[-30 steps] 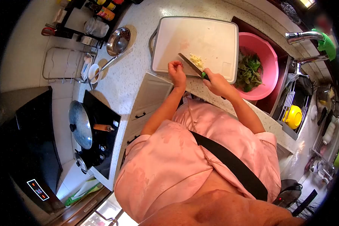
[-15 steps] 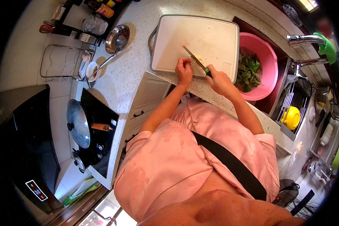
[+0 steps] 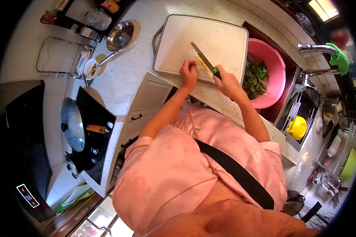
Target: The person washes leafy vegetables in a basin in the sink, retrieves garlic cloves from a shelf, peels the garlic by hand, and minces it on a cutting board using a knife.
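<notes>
My right hand grips a kitchen knife by its black and green handle. The blade slants up and left over a white cutting board with a grey rim. Small pale-yellow chopped bits, perhaps garlic, lie on the board along the blade's lower left side. My left hand is closed beside them at the board's near edge, fingers curled, apart from the blade. Whether anything is inside those fingers is hidden.
Right of the board, a pink basin holds green leaves beneath the faucet. A metal bowl and a small white cup stand left. A lidded wok sits on the stove. A yellow bowl rests in the rack.
The whole view has shifted slightly left. The knife has swung a little off the chopped bits, and more of them show now. Both hands stay near the board's front edge.
</notes>
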`<act>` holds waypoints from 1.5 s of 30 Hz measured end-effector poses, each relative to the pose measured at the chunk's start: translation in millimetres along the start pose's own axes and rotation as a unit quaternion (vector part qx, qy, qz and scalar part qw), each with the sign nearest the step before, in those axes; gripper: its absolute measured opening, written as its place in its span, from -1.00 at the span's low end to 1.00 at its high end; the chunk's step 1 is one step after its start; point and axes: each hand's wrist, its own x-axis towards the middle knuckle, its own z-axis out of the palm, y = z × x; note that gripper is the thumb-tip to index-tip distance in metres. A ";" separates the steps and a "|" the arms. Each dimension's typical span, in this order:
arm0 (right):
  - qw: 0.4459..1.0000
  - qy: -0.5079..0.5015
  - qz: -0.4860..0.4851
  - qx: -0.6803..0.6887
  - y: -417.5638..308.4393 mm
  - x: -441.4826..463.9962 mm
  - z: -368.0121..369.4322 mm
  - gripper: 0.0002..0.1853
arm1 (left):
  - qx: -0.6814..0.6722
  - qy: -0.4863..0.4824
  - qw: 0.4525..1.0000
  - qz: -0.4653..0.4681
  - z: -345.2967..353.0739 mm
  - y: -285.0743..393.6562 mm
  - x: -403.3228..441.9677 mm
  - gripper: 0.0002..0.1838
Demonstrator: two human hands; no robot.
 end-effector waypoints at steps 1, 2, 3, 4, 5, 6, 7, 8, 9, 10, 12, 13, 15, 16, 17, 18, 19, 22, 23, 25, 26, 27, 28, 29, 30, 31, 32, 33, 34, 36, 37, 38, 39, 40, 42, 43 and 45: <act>1.000 -0.008 0.007 -0.022 3.5 1.9 3.6 -0.69 | -0.003 0.003 1.000 -0.003 0.2 -2.0 -2.0 -0.91; 0.999 -0.014 0.013 -0.042 5.5 2.8 5.9 -0.69 | -0.001 -0.003 1.000 -0.015 -0.5 0.0 -2.0 -0.91; 0.999 -0.014 0.011 -0.044 6.2 2.8 5.3 -0.69 | 0.000 -0.009 1.000 -0.024 -1.1 2.3 0.1 -0.92; 0.999 -0.012 0.008 -0.030 7.3 2.7 3.8 -0.69 | -0.001 -0.007 1.000 -0.023 -1.5 4.8 1.3 -0.92; 1.000 -0.010 0.005 -0.016 7.2 3.4 2.8 -0.69 | 0.011 -0.011 1.000 -0.027 -2.5 6.4 1.2 -0.92; 1.000 -0.013 0.005 -0.017 5.9 2.9 1.9 -0.69 | 0.023 -0.016 0.999 -0.032 -3.6 7.8 -0.6 -0.93; 1.000 0.000 0.004 -0.015 3.5 2.5 -0.8 -0.69 | 0.022 -0.014 0.999 -0.033 -3.6 8.9 -0.8 -0.93; 1.000 0.013 0.004 -0.013 2.3 2.3 -2.5 -0.69 | 0.022 -0.011 0.999 -0.035 -3.0 9.7 -1.0 -0.93; 1.000 0.011 0.004 -0.014 5.9 3.3 0.6 -0.69 | 0.023 -0.009 0.999 -0.036 -2.9 10.8 -1.9 -0.93; 1.000 0.000 0.005 -0.021 12.5 5.5 6.1 -0.69 | 0.023 -0.009 0.999 -0.038 -3.0 11.2 -2.6 -0.93; 1.000 -0.010 0.005 -0.028 12.8 6.3 5.3 -0.68 | 0.021 -0.008 0.999 -0.028 -2.1 8.0 -0.2 -0.93; 1.000 -0.006 0.006 -0.020 11.8 5.8 2.2 -0.68 | 0.021 -0.007 0.999 -0.028 -1.8 6.4 0.6 -0.93; 1.000 -0.003 0.007 -0.012 9.7 3.2 -1.7 -0.68 | 0.016 -0.005 0.999 -0.029 -1.9 4.5 -0.3 -0.93; 1.000 0.017 0.003 -0.013 10.2 1.9 -3.4 -0.67 | 0.016 -0.003 0.999 -0.031 -1.6 3.5 -0.9 -0.93; 0.999 0.037 -0.002 -0.014 10.8 1.0 -4.2 -0.67 | 0.015 -0.001 0.999 -0.031 -1.5 4.3 -1.3 -0.92; 0.999 0.037 -0.002 -0.014 11.8 1.1 -3.6 -0.67 | 0.013 0.000 0.999 -0.030 -1.5 5.4 -1.2 -0.92; 0.999 0.019 0.010 -0.025 13.2 1.1 -2.5 -0.67 | 0.013 0.000 0.999 -0.029 -1.9 6.6 -1.3 -0.92; 0.999 0.000 0.024 -0.031 9.5 0.6 -7.4 -0.67 | 0.030 -0.009 0.999 -0.027 -1.8 8.2 0.4 -0.91; 0.999 -0.003 0.026 -0.027 7.7 -0.4 -8.3 -0.67 | 0.021 -0.007 0.999 -0.028 -1.5 6.3 -0.1 -0.91; 0.999 -0.006 0.025 -0.019 6.0 -1.1 -7.0 -0.67 | 0.012 -0.003 1.000 -0.029 -0.9 2.6 -0.2 -0.90; 1.000 -0.008 0.024 -0.011 5.6 -1.6 -6.1 -0.68 | 0.022 -0.003 1.000 -0.020 -0.8 2.7 -0.3 -0.90; 1.000 -0.007 0.024 -0.011 6.9 -1.6 -4.0 -0.68 | 0.031 -0.004 0.999 -0.012 -0.8 2.9 -0.7 -0.90; 0.999 -0.011 0.027 -0.020 9.3 -0.5 -1.3 -0.68 | 0.031 -0.005 0.999 -0.011 -0.6 3.3 -0.8 -0.90; 0.999 -0.015 0.028 -0.031 8.6 0.8 -1.3 -0.69 | 0.024 -0.003 1.000 -0.011 0.0 2.3 -0.2 -0.90; 0.999 -0.016 0.027 -0.031 7.0 0.6 -2.1 -0.69 | 0.018 -0.002 1.000 -0.012 -0.3 0.8 -0.2 -0.89; 0.999 -0.009 0.026 -0.023 3.7 -1.1 -3.3 -0.69 | 0.019 -0.001 1.000 -0.013 -0.7 -0.6 -0.8 -0.89; 1.000 -0.003 0.024 -0.016 1.3 -1.5 -4.3 -0.69 | 0.013 -0.001 1.000 -0.013 -0.3 -1.0 -0.6 -0.89; 1.000 -0.004 0.023 -0.016 2.8 0.1 -2.1 -0.69 | 0.007 -0.001 1.000 -0.013 -0.1 -1.2 -0.5 -0.89; 0.999 -0.014 0.034 -0.028 6.1 1.8 1.9 -0.68 | 0.007 -0.001 1.000 -0.013 -0.5 -1.5 -0.9 -0.89; 0.998 -0.022 0.046 -0.040 7.5 2.3 2.4 -0.68 | 0.025 -0.005 1.000 -0.015 -0.1 -1.1 -0.3 -0.89; 0.998 -0.020 0.034 -0.040 6.7 2.3 0.1 -0.68 | 0.024 -0.004 1.000 -0.015 0.8 -1.1 0.2 -0.89; 0.999 -0.019 0.023 -0.038 4.7 1.6 -1.2 -0.68 | 0.018 -0.004 1.000 -0.017 0.3 0.3 -0.3 -0.90; 0.999 -0.020 0.023 -0.037 1.3 -0.5 -2.1 -0.68 | 0.013 -0.003 1.000 -0.019 -0.5 1.7 -1.2 -0.90; 0.999 -0.026 0.019 -0.025 -4.2 -3.4 -3.4 -0.68 | 0.013 -0.002 1.000 -0.020 -1.1 3.0 -1.6 -0.90; 0.999 -0.032 0.016 -0.013 -6.2 -4.1 0.3 -0.68 | 0.029 -0.006 0.999 -0.023 -1.9 7.9 -2.2 -0.90; 0.999 -0.039 0.019 -0.019 -2.8 -3.5 5.9 -0.68 | 0.029 -0.007 0.999 -0.023 -2.6 8.0 -2.8 -0.90; 0.998 -0.044 0.022 -0.026 -4.5 -3.0 6.0 -0.68 | 0.041 -0.018 0.999 -0.026 -3.1 5.7 -0.7 -0.90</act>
